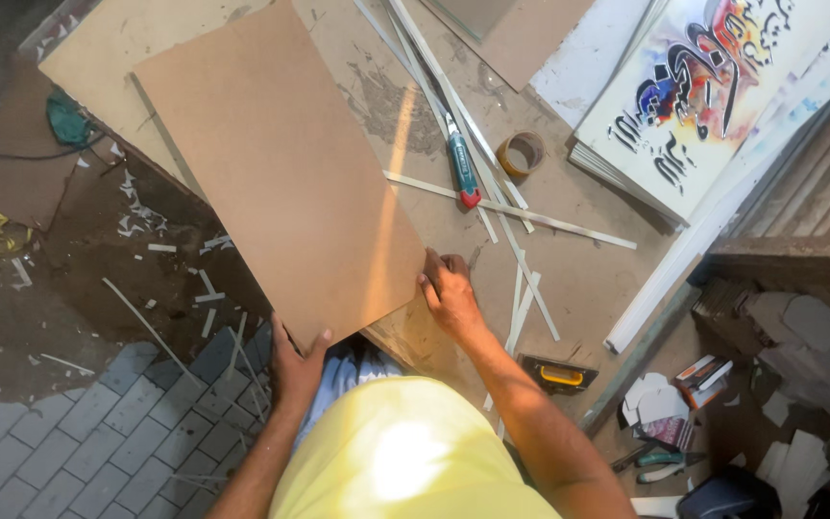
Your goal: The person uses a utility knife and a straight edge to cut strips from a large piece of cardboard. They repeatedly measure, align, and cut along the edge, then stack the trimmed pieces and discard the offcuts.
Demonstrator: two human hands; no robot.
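Note:
A large brown rectangular board (276, 163) lies tilted across the worktable (588, 279). My left hand (295, 365) grips its near corner, which juts over the table's edge, thumb on top. At the board's right near corner, my right hand (449, 293) rests with fingertips pressed on the edge. A second, bigger brown board (108, 48) lies underneath it.
A teal-and-red utility knife (461, 168), a roll of brown tape (521, 154) and several thin white strips (511, 211) lie on the table. A stack of colourful prints (713, 86) sits at the right. A yellow-and-black tool (559, 373) lies near the edge. Scraps litter the floor.

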